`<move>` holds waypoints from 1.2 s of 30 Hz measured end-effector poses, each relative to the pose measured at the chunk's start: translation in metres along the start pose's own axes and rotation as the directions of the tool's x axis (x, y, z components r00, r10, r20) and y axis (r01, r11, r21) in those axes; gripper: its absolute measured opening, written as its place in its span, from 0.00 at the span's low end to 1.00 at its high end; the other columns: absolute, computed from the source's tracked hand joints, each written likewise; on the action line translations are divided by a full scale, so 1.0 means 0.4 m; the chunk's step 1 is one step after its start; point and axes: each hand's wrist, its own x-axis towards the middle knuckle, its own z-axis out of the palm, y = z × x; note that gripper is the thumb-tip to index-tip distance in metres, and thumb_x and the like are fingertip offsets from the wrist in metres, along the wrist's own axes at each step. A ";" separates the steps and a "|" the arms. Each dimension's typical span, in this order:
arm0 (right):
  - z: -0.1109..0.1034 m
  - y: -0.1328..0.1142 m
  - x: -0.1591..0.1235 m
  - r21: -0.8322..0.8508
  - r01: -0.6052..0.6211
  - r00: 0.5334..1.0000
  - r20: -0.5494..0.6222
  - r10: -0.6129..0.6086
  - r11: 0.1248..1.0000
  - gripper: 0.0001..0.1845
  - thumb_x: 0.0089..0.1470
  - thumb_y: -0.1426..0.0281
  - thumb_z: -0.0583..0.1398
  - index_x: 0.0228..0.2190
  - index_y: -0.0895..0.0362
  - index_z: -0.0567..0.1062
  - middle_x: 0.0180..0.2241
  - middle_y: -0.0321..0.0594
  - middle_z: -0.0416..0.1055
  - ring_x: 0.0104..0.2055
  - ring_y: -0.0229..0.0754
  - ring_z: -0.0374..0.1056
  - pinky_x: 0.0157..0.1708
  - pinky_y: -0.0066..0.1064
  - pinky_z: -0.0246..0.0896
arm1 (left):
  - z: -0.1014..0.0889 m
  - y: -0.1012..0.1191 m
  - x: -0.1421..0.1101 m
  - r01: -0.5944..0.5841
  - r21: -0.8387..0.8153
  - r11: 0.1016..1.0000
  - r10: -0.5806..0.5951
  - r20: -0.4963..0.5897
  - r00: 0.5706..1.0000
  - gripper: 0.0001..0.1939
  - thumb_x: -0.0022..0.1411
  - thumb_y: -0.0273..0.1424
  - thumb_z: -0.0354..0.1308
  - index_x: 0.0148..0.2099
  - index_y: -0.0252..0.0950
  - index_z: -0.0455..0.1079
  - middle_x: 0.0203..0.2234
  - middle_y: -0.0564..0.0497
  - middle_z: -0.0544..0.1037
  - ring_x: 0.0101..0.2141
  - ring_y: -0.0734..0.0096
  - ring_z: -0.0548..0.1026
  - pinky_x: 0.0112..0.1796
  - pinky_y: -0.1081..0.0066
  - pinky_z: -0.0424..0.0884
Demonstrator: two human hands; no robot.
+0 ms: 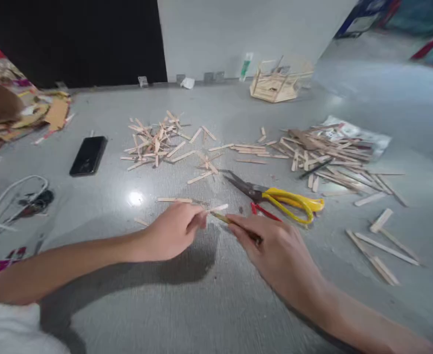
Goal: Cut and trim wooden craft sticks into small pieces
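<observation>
Jutting rightward and slightly away from the left hand (174, 232), the wooden stick (220, 208) is pinched between closed fingertips; its underside is met, seemingly, by the slim tool (221, 217) gripped leftward-pointing in the curled right hand (281, 248).

Held stick (219, 208): pale cream
Held tool (220, 217): yellowish brown
Scissors (290, 199): bright yellow handles, dark grey blades
Slim object by them (267, 213): red
Loose sticks (157, 140): light tan
Phone (88, 156): black
Cable (20, 181): white
Tube (246, 67): white with green
Sleeve (12, 327): white
Worktop (187, 314): grey, one white glare spot
Back panels (238, 34): black at left, pale grey beside it
</observation>
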 end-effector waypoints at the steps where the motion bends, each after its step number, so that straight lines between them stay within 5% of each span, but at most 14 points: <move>1: 0.000 -0.002 0.006 0.041 -0.019 0.999 0.038 0.017 0.999 0.14 0.65 0.68 0.59 0.40 0.53 0.86 0.29 0.39 0.82 0.27 0.41 0.74 0.29 0.30 0.62 | 0.002 -0.003 0.001 -0.002 0.004 1.000 0.002 -0.003 1.000 0.17 0.73 0.27 0.43 0.31 0.37 0.64 0.19 0.56 0.69 0.20 0.73 0.66 0.28 0.71 0.60; 7: 0.001 -0.005 0.025 0.195 -0.141 0.982 0.148 0.113 0.971 0.12 0.62 0.70 0.61 0.38 0.50 0.86 0.23 0.32 0.79 0.21 0.36 0.67 0.23 0.26 0.59 | 0.013 -0.017 0.003 -0.007 0.001 1.000 0.007 -0.034 0.999 0.18 0.75 0.31 0.42 0.31 0.37 0.64 0.18 0.56 0.68 0.19 0.73 0.65 0.27 0.71 0.60; 20: 0.056 0.006 -0.016 -0.021 0.083 0.984 -0.157 -0.085 0.996 0.11 0.66 0.72 0.58 0.38 0.56 0.81 0.35 0.42 0.82 0.29 0.40 0.76 0.29 0.29 0.63 | 0.016 0.005 0.015 0.113 -0.187 0.976 -0.123 -0.044 0.991 0.20 0.76 0.35 0.43 0.31 0.36 0.66 0.13 0.57 0.66 0.16 0.76 0.64 0.25 0.74 0.61; 32: 0.032 0.010 0.001 0.010 -0.002 0.999 -0.045 0.003 1.000 0.09 0.64 0.68 0.61 0.30 0.53 0.78 0.24 0.33 0.76 0.22 0.37 0.69 0.25 0.28 0.59 | 0.015 0.003 0.017 0.199 -0.272 0.942 -0.194 0.046 0.980 0.20 0.76 0.34 0.42 0.31 0.36 0.65 0.12 0.58 0.66 0.16 0.75 0.64 0.25 0.74 0.62; 36: 0.031 0.013 0.008 0.021 0.010 0.999 -0.050 -0.009 1.000 0.10 0.64 0.67 0.61 0.31 0.54 0.79 0.24 0.33 0.77 0.22 0.37 0.69 0.26 0.29 0.60 | 0.020 -0.001 0.017 0.158 -0.228 0.961 -0.164 -0.006 0.987 0.20 0.75 0.34 0.43 0.31 0.36 0.66 0.12 0.58 0.66 0.16 0.75 0.65 0.25 0.74 0.62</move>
